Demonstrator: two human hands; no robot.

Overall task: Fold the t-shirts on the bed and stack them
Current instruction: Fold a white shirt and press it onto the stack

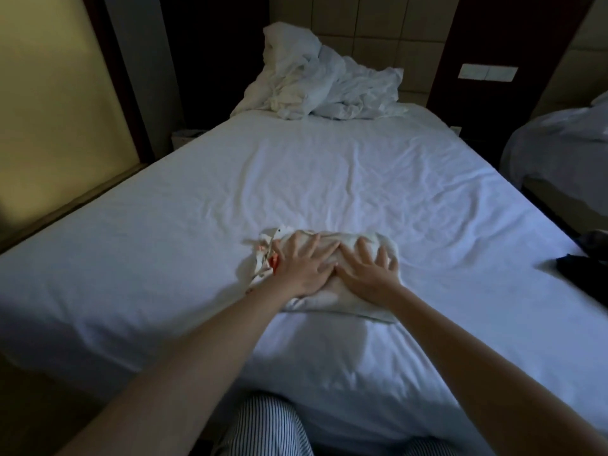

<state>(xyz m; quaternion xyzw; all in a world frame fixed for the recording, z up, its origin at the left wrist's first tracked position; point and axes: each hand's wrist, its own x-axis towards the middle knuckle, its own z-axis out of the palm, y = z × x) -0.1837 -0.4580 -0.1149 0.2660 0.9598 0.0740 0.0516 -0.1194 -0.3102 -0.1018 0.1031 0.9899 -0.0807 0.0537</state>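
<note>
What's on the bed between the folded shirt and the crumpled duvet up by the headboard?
Only bare, wrinkled sheet lies between the shirt and the duvet, as the head view shows.

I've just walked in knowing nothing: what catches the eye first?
The left hand and right hand press flat on a folded white t-shirt near the front edge of the bed. Crumpled white bedding is heaped at the far end; a dark item lies at the right edge.
</note>
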